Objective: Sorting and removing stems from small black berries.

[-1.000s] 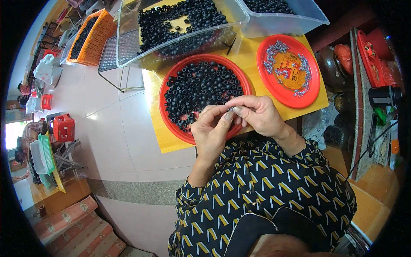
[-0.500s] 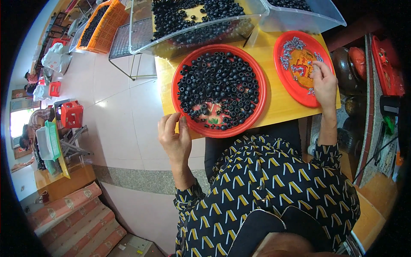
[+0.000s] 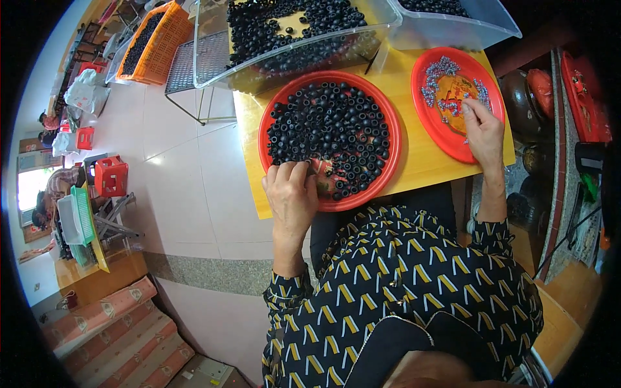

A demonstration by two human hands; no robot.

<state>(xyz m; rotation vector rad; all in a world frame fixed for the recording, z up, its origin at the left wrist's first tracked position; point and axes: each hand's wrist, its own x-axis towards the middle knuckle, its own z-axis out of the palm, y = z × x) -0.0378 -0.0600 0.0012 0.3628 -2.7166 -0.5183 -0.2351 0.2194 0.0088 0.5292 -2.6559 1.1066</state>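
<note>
My left hand [image 3: 290, 194] reaches over the near left rim of a round red tray [image 3: 396, 139]. Its fingertips are pinched together among small black ring-shaped pieces [image 3: 333, 123], and whatever they grip is hidden. Many such hollow black pieces fill the tray, whose patterned bottom shows near the front. To the right, my right hand [image 3: 485, 137] is over an oval red plate [image 3: 424, 126]. Thumb and forefinger are brought together there, with anything between them too small to make out. Small shiny silvery-purple pieces [image 3: 429, 84] lie scattered around the plate's orange middle.
Both dishes rest on a yellow table [image 3: 414, 165]. Behind them stand a clear plastic bin [image 3: 310, 48] of black pieces and a second clear bin [image 3: 453, 35]. Jars [image 3: 521, 97] crowd the right side. An orange crate [image 3: 165, 42] is at the far left.
My left hand has moved from outside the tray's left rim, rightward and in over the black pieces, its fingers closing. My right hand has shifted slightly left and nearer on the plate.
</note>
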